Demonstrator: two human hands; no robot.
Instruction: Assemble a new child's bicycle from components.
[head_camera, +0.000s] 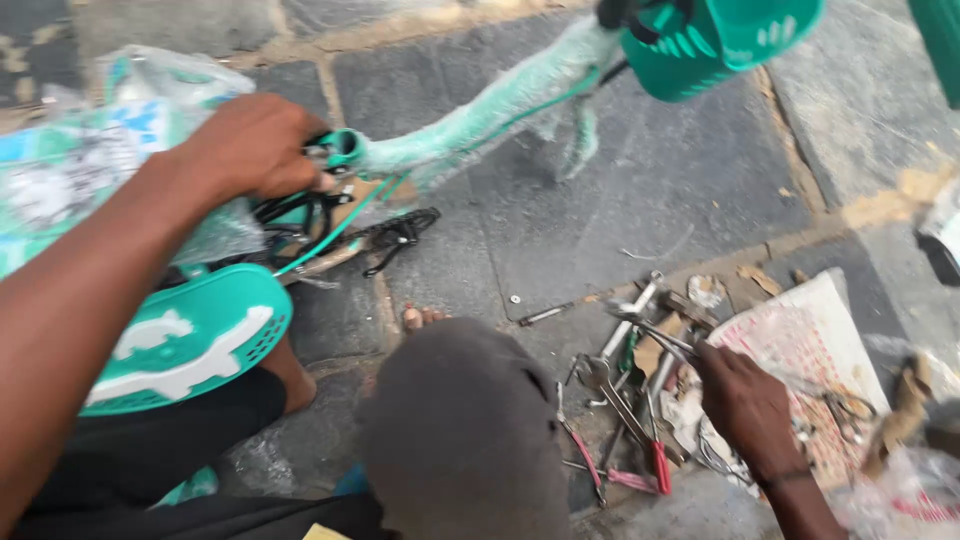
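Observation:
My left hand (250, 145) is closed around the end of a teal bicycle frame tube (480, 110) wrapped in thin foam, where cables and black parts (390, 235) hang below it. My right hand (745, 400) reaches into a pile of metal hand tools (630, 360) on the stone paving. Its fingertips rest on a silvery plier-like tool (665, 340), but blur hides whether they grip it. Red-handled pliers (655, 450) lie just left of that hand. My grey-clad knee (460, 430) fills the lower middle.
A teal plastic guard with white shapes (190, 340) lies by my left forearm. Another teal plastic part (720, 35) sits at the top. A printed white sack (810, 340) lies under the tools, with crumpled plastic (900, 490) at right. A small bolt (514, 298) rests on the paving.

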